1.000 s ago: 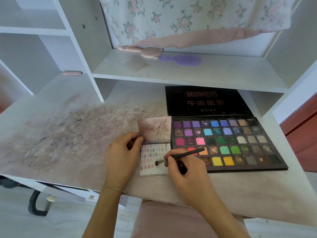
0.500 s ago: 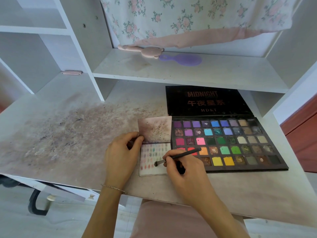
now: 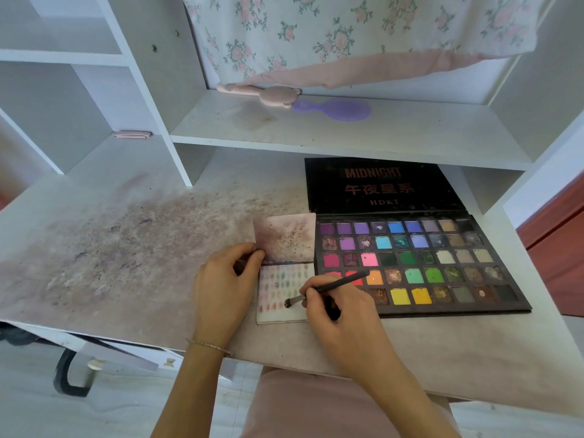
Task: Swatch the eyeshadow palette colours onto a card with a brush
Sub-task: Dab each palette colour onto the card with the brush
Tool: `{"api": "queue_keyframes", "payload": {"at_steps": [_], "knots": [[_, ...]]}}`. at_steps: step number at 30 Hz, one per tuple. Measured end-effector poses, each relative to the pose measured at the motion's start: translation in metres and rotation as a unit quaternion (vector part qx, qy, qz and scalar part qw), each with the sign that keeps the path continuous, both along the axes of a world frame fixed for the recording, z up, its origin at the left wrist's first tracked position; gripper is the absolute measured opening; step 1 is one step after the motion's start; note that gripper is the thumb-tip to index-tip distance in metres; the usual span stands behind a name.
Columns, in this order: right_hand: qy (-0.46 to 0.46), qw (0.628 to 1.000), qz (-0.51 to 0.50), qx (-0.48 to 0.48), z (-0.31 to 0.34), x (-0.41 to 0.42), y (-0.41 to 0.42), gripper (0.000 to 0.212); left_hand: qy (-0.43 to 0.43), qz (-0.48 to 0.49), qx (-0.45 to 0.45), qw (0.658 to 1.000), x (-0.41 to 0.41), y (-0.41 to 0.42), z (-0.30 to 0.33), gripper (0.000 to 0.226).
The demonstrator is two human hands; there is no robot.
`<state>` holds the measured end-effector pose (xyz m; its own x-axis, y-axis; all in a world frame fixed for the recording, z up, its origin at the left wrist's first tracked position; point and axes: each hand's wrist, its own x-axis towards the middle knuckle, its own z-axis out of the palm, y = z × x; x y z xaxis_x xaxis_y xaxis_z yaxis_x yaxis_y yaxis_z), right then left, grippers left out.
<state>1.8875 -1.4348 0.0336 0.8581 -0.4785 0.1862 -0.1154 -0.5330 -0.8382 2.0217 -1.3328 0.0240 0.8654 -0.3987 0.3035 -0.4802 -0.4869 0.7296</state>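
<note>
From the head view, we are sitting at a stained white table (image 3: 132, 248) beneath a shelf (image 3: 347, 134), where a pink brush-like item (image 3: 262, 93) and a purple hairbrush (image 3: 335, 109) are lying under a hanging floral cloth (image 3: 347, 33). A small pink clip (image 3: 132, 134) is resting in the left cubby.

The eyeshadow palette (image 3: 417, 263) is lying open on the table to our right, its black lid (image 3: 379, 188) folded back flat and reading MIDNIGHT, its long axis running left to right. The card (image 3: 278, 298), already dotted with rows of pale swatches, is lying just beside the palette's left edge, with a smudged flap (image 3: 284, 237) standing open above it.

Our left hand (image 3: 221, 286) is pinching the card's upper left corner where the flap meets it, fingers curled. Our right hand (image 3: 341, 320) is gripping the brush (image 3: 328, 287) like a pen; its dark handle is slanting up and right over the palette's lower left pans, while the bristle tip is pointing down and left, touching the card's lower right area. This hand is covering the palette's near left corner.
</note>
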Motion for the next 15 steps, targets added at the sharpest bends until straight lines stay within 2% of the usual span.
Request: {"api": "queue_keyframes", "payload": {"at_steps": [8,15], "knots": [[-0.024,1.0,-0.004,0.012,-0.001,0.0018,0.0006,0.011,0.001,-0.001,-0.002,1.0,0.0,-0.0006,0.0003,0.009],[-0.118,0.987,-0.061,0.094,0.0006,-0.0001,-0.004,0.018,0.005,0.004,0.007,1.0,-0.0008,-0.0002,0.0016,0.012]]}}
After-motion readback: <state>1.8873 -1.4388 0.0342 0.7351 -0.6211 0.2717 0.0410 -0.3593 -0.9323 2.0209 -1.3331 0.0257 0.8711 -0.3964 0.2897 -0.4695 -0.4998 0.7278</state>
